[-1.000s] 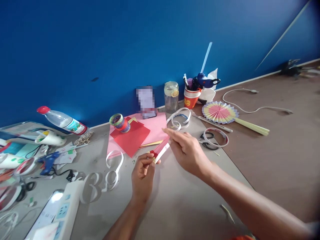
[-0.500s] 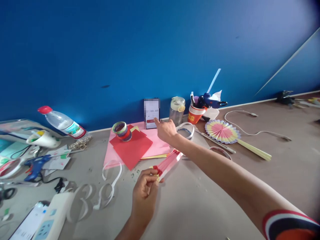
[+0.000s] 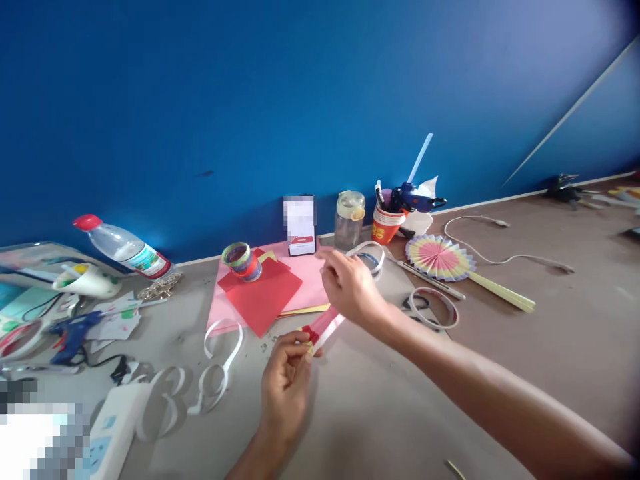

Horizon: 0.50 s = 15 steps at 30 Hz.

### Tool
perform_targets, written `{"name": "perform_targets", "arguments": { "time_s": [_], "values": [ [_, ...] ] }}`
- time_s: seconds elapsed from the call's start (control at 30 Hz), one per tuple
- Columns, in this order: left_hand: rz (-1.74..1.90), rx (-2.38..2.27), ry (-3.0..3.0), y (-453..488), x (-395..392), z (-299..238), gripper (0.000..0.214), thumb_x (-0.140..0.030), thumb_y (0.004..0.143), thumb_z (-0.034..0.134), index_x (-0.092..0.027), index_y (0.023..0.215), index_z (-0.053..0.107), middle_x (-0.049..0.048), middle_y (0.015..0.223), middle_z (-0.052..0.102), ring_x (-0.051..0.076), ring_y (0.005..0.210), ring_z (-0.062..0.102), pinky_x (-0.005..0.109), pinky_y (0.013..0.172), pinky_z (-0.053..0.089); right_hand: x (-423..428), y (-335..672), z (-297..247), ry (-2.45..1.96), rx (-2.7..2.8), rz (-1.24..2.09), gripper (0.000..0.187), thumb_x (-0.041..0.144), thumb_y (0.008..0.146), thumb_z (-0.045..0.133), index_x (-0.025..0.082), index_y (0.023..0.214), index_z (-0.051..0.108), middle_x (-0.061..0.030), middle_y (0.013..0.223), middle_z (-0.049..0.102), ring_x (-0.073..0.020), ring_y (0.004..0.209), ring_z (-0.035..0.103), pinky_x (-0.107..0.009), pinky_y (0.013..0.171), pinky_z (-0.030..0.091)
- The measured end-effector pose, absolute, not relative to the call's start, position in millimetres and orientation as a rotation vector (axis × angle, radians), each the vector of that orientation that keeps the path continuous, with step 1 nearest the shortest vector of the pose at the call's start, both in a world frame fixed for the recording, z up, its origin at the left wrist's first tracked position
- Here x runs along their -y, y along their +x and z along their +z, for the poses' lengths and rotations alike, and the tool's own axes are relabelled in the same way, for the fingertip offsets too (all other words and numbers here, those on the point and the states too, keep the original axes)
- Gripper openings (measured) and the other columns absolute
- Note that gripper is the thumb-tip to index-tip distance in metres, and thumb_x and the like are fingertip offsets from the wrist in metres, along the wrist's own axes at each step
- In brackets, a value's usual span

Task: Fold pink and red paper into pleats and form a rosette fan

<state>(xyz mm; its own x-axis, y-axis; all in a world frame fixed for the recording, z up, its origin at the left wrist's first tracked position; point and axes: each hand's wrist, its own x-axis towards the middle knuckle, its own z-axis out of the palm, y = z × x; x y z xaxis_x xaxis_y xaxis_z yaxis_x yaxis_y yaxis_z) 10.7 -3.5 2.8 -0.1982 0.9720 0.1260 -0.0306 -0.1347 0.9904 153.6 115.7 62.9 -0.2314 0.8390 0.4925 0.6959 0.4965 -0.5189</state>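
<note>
My left hand (image 3: 286, 373) pinches the near end of a folded strip of red, pink and white paper (image 3: 323, 328) just above the grey table (image 3: 350, 407). My right hand (image 3: 350, 285) hovers over the far end of that strip, fingers loosely curled and partly blurred; whether it touches the strip is unclear. Behind the hands lie a red sheet (image 3: 260, 293) on pink sheets (image 3: 310, 280), a roll of coloured tape (image 3: 241, 260) and a phone (image 3: 300, 227) propped against the blue wall.
A water bottle (image 3: 123, 247), blue glue gun (image 3: 73, 330) and power strip (image 3: 113, 427) lie left. White ribbon loops (image 3: 223, 343) sit near my left hand. A jar (image 3: 349, 219), cup of tools (image 3: 387, 223), paper fan (image 3: 440, 257), scissors (image 3: 420, 303) and cable (image 3: 505, 257) lie right.
My right hand has drawn back from the phone at the wall to hover over the folded strip. My left hand has kept its hold on the strip.
</note>
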Motion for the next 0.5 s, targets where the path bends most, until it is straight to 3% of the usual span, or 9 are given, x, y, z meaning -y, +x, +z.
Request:
{"name": "perform_targets", "arguments": {
  "time_s": [0.13,0.27,0.5],
  "values": [
    [1.475,-1.287,1.16,11,3,10,0.013,-0.03,0.08,0.065,-0.017,0.078,0.063,0.0076,0.101,0.059,0.021,0.096,0.064,0.036,0.078,0.058,-47,160,59,-1.122,1.823,0.601,0.018,0.008,0.078,0.045,0.018,0.075,0.059,-0.0032,0.073,0.061,-0.0141,0.065,0.055,-0.024,0.062,0.041],
    [1.488,-1.343,1.246,11,5,11,0.011,-0.028,0.078,0.067,-0.017,0.079,0.064,0.0068,0.103,0.061,0.02,0.099,0.063,0.033,0.081,0.056,-13,157,43,-1.116,1.738,0.796,0.02,0.005,0.076,0.047,0.019,0.076,0.061,-0.0025,0.078,0.063,-0.0125,0.066,0.056,-0.022,0.061,0.043],
    [1.452,-1.347,1.368,12,9,7,0.006,-0.023,0.081,0.064,-0.018,0.081,0.062,0.007,0.107,0.06,0.019,0.105,0.06,0.03,0.084,0.052,-7,149,32,-1.183,1.687,0.74,0.015,0.008,0.077,0.051,0.017,0.074,0.063,-0.0017,0.07,0.06,-0.0125,0.061,0.052,-0.023,0.059,0.04]
  ]
}}
